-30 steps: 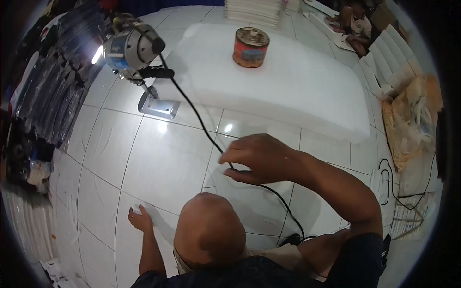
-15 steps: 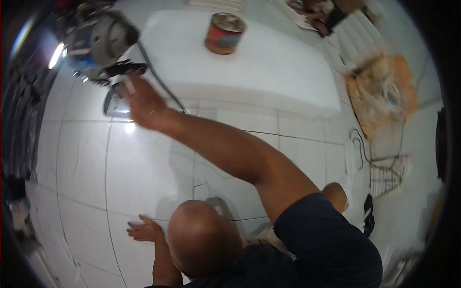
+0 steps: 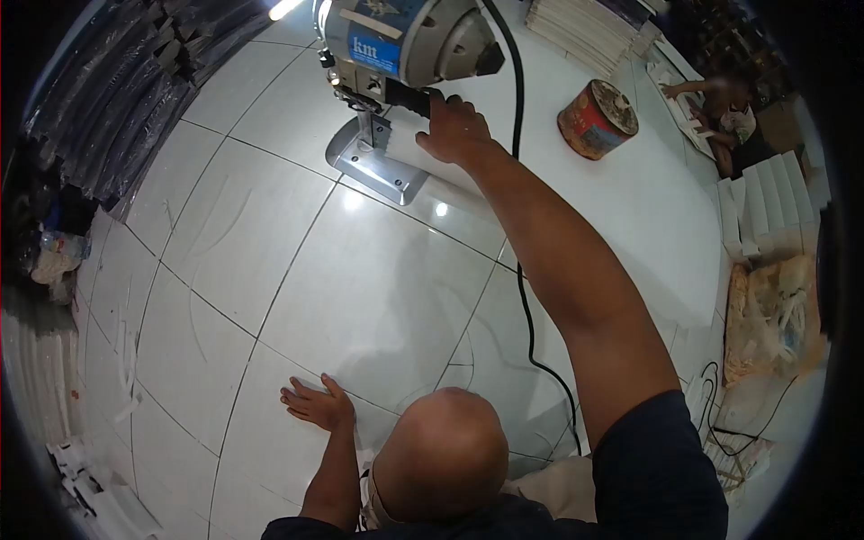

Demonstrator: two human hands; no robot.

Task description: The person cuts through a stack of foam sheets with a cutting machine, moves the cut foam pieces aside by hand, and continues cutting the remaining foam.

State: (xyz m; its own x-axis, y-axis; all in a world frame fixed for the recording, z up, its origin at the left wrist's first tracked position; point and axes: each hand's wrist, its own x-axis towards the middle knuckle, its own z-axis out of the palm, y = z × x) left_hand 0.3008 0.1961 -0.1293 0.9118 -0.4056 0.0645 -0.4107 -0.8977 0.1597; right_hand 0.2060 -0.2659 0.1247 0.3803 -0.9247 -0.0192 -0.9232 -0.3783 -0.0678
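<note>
Right hand on the cutter's handle, left hand flat on the floor

The cutter [image 3: 414,45] stands upright on the tiled floor [image 3: 297,288], directly ahead of the person and beyond both hands. Its black handle [image 3: 408,96] points toward the right hand [image 3: 455,130], whose fingers curl over the handle's end, grasping it; the motor housing sits just above and left of that hand, the metal base [image 3: 385,169] below and left. The left hand [image 3: 319,405] holds nothing: it rests palm down, fingers spread, well apart from the cutter.

Beside the base lies the white slab [image 3: 630,225]; whether they touch, I cannot tell. On it, to the right of the right hand, stands a rusty tin [image 3: 598,121]. The cord [image 3: 519,90] passes beneath the right arm.
</note>
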